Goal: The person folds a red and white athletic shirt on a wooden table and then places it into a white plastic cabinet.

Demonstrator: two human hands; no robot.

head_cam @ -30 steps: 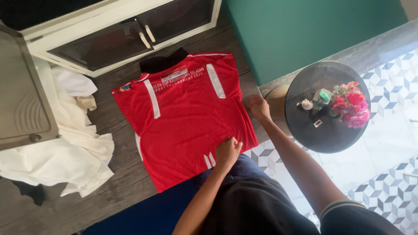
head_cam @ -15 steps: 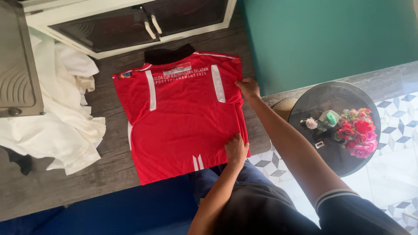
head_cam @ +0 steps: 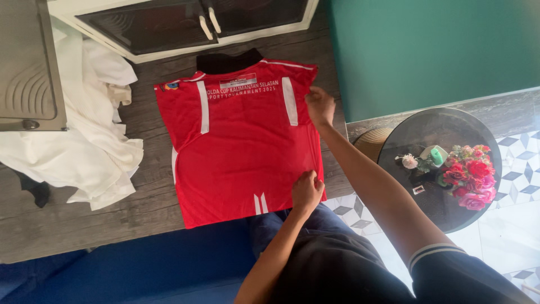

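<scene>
A red sports shirt [head_cam: 239, 143] with a black collar, white stripes and white lettering lies flat, back side up, on a grey wooden floor [head_cam: 112, 217]. My left hand [head_cam: 306, 191] presses on the shirt's lower right hem, fingers curled on the cloth. My right hand [head_cam: 319, 106] grips the shirt's right edge near the sleeve and shoulder. Both arms reach in from the lower right.
A heap of white cloth [head_cam: 79, 152] lies left of the shirt. A white cabinet with dark glass doors [head_cam: 185, 22] stands behind it. A round dark glass table [head_cam: 439, 169] with pink and red flowers [head_cam: 469, 174] is at right, beside a green wall [head_cam: 427, 50].
My right hand slid up the shirt's right edge from mid-side to the sleeve area. My left hand stayed at the lower hem. The camera shifted, moving the scene slightly.
</scene>
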